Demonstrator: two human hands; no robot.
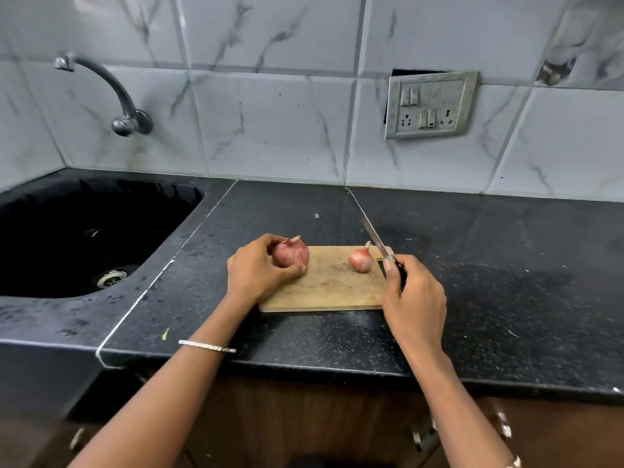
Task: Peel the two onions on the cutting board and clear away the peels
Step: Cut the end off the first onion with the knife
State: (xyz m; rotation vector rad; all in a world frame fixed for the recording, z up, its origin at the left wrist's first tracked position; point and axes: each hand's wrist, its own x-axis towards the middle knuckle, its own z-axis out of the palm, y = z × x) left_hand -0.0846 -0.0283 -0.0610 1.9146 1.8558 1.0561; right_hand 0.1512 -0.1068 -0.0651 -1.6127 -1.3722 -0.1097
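A wooden cutting board (331,292) lies on the black counter. On its left end sits a large dark red onion (293,253), which my left hand (258,270) grips from the left side, thumb under its front. A smaller, paler onion (361,260) rests alone toward the board's right end. My right hand (413,298) holds a knife (374,236) by its dark handle at the board's right edge. The blade points up and away, just right of the small onion and not touching it.
A black sink (84,238) with a metal drain is sunk into the counter at left, under a curved tap (111,92). The tiled wall carries a socket panel (430,104). A small scrap (316,216) lies on the counter (506,265) behind the board.
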